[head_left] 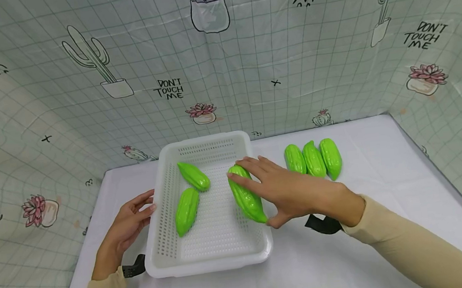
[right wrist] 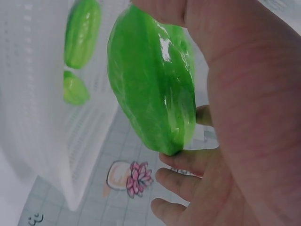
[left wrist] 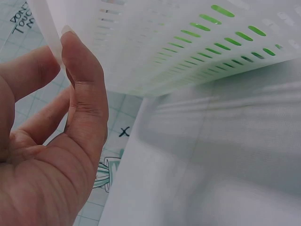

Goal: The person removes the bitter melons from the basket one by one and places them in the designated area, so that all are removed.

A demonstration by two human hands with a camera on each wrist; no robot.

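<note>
My right hand (head_left: 282, 188) holds a glossy green bitter melon (head_left: 246, 198) by its two ends, between thumb and fingertips, above the right side of a white plastic basket (head_left: 210, 265). In the right wrist view the bitter melon (right wrist: 150, 80) hangs over the basket's inside, with the palm apart from it. Two more bitter melons, one farther back (head_left: 194, 176) and one nearer (head_left: 187, 212), lie on the basket floor towards the left. At the basket's left rim is my left hand (head_left: 131, 222); the left wrist view shows its thumb and a fingertip pinching the rim (left wrist: 47, 28).
Three bitter melons (head_left: 314, 159) lie side by side on the white-covered table (head_left: 387, 184), right of the basket. A grid-patterned cloth (head_left: 247, 58) with cactus drawings hangs behind the table and along both sides.
</note>
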